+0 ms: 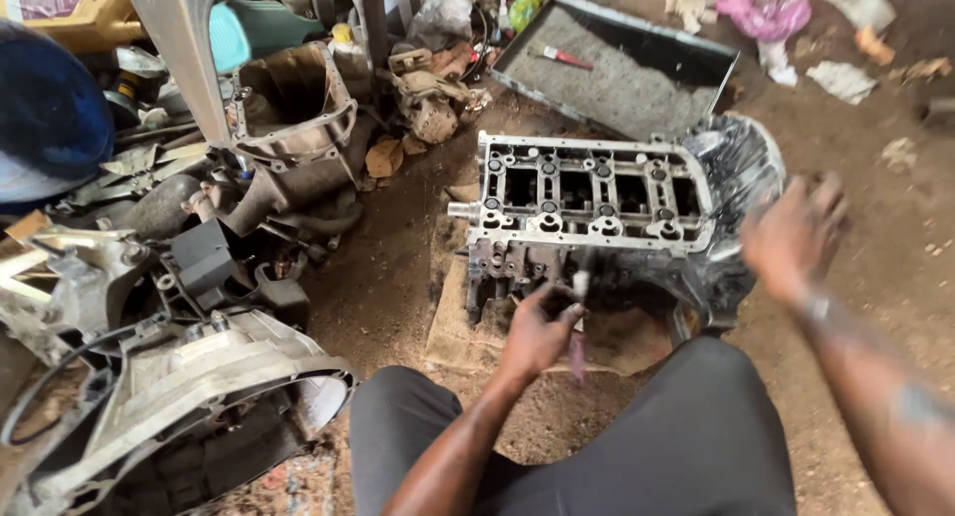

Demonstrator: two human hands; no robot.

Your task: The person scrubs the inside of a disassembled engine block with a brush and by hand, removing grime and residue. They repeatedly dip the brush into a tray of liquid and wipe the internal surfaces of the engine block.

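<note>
Black trousers [686,446] cover the knees nearest me. Just past them the left hand [537,329] is closed around a small brush [579,322], its pale tip against the side of the grey engine block [587,212]. The right hand [796,235] hangs blurred beside the block's far end, fingers loose, gripping nothing. The block sits on cardboard [458,327] over the dirt floor. Farther back lies a metal tray [622,73] holding a red-handled brush [559,55].

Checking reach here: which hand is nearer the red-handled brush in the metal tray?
Left. The left hand is below the brush, across the engine block; the right hand sits farther right.
</note>
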